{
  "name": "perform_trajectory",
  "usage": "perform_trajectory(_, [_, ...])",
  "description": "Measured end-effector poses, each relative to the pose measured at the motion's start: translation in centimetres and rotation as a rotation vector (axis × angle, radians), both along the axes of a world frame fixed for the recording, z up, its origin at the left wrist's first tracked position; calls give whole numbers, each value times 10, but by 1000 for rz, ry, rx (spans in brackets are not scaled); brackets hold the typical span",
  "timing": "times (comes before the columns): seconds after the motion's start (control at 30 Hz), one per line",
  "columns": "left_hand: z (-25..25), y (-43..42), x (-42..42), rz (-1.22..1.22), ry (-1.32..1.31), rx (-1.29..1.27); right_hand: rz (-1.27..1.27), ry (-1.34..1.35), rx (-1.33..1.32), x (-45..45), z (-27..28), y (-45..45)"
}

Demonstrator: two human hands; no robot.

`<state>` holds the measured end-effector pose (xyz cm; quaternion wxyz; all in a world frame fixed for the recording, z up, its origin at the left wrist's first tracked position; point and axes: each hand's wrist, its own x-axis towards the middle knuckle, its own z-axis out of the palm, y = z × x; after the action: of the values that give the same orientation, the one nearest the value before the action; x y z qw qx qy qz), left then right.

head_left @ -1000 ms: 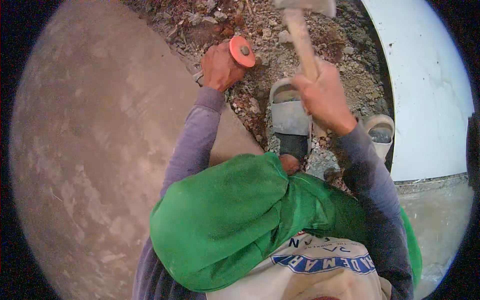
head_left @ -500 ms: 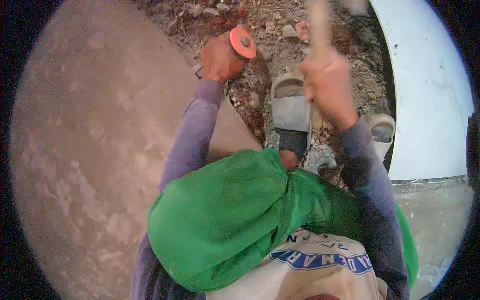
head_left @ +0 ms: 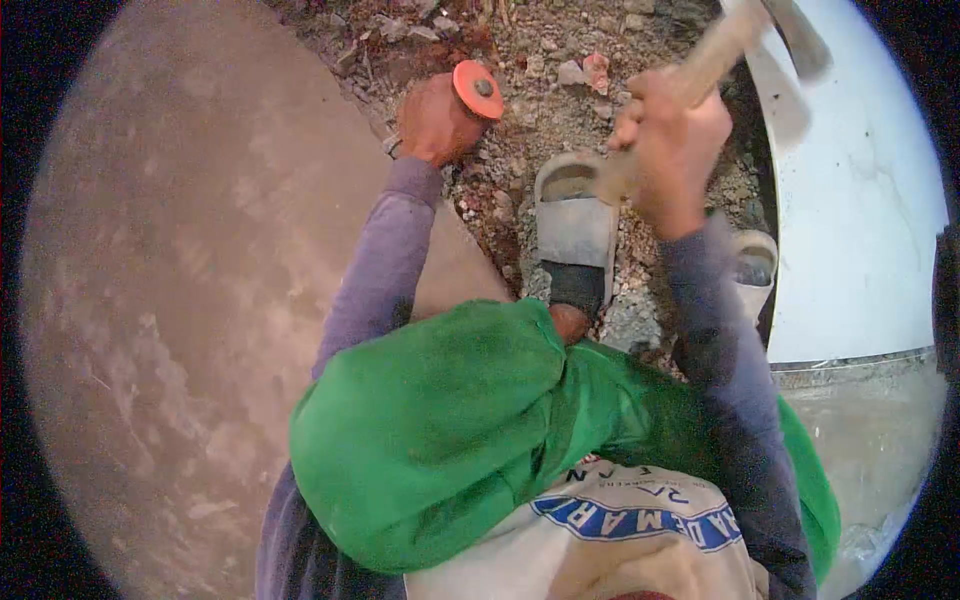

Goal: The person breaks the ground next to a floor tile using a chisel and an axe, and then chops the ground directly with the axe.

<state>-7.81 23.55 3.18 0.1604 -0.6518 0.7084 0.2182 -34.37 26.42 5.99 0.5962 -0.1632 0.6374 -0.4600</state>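
Observation:
My left hand [head_left: 432, 122] is wrapped round a chisel with a round orange hand guard [head_left: 478, 90]. The metal striking end shows at the middle of the guard; the shaft and tip are hidden beneath the fist. To the right, my right hand [head_left: 682, 150] grips the wooden handle of a hammer [head_left: 720, 52]. The hammer is raised and slants up to the right, its head blurred over the white panel. A gap separates the hammer from the chisel. The handle's lower end sticks out below my fist, over the toe of a sandal.
Broken rubble [head_left: 560, 40] lines the trench around my sandalled feet [head_left: 575, 235]. A flat concrete slab [head_left: 180, 300] borders it on the left. On the right stands a smooth white panel [head_left: 850, 220]. My green-trousered knee [head_left: 430, 430] is bent below my left arm.
The hammer has swung from nearly upright to a rightward slant, and its head has come into view. My right hand has turned and shifted slightly. The left hand keeps its hold on the chisel.

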Motion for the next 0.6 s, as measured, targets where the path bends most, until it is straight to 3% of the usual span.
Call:
perform_trajectory(0.07, [1,-5,-1,7,23,-25,230,440,-219,47,-40,55])
perform_trajectory(0.13, [3,-6,-3,11,45,-38,556,448,-184,60,-30,67])
perform_trajectory(0.2, [4,-3,-4,19,56,-37,814,160,-33,51,-18,59])
perform_trajectory(0.27, [0,-1,2,25,83,-52,567,136,-87,37,-35,41])
perform_trajectory(0.37, [-7,-2,13,37,252,-128,181,-45,88,14,1,5])
perform_trajectory(0.4, [-5,-12,8,64,137,-78,14,-43,109,23,-2,6])
perform_trajectory(0.47, [9,-13,-7,126,-93,61,206,295,10,52,-19,48])
perform_trajectory(0.5, [14,-13,-9,173,-15,50,554,633,-122,68,-31,74])
perform_trajectory(0.6, [9,-17,5,233,146,-13,798,12,7,49,-16,64])
